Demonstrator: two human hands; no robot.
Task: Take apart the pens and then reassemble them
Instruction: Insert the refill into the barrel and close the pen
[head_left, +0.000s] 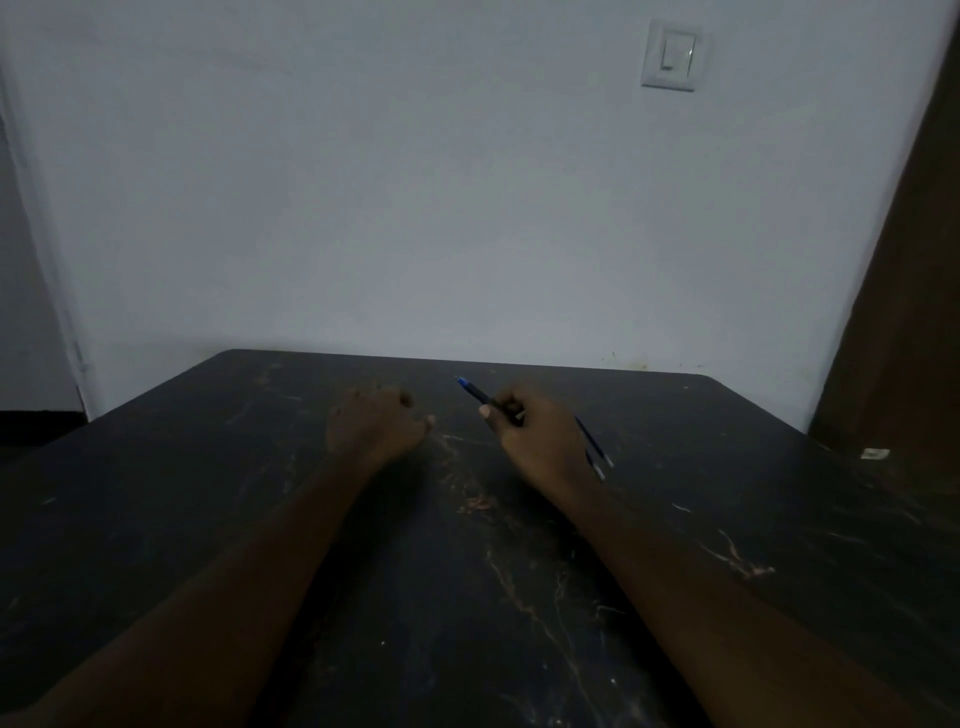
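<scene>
Right hand (540, 436) fingers grip one pen (480, 396); two refills (597, 454) lie beside; left hand (376, 421) curled, empty.

A dark, scratched tabletop (467, 597) fills the lower half of the view, its pale scuffs running toward six o'clock. A bare whitish wall (415, 208) rises behind it. A white light switch (674, 55) sits at one o'clock. A brown door (914, 312) edges three o'clock, with a small white scrap (875, 453) on the tabletop near it.
</scene>
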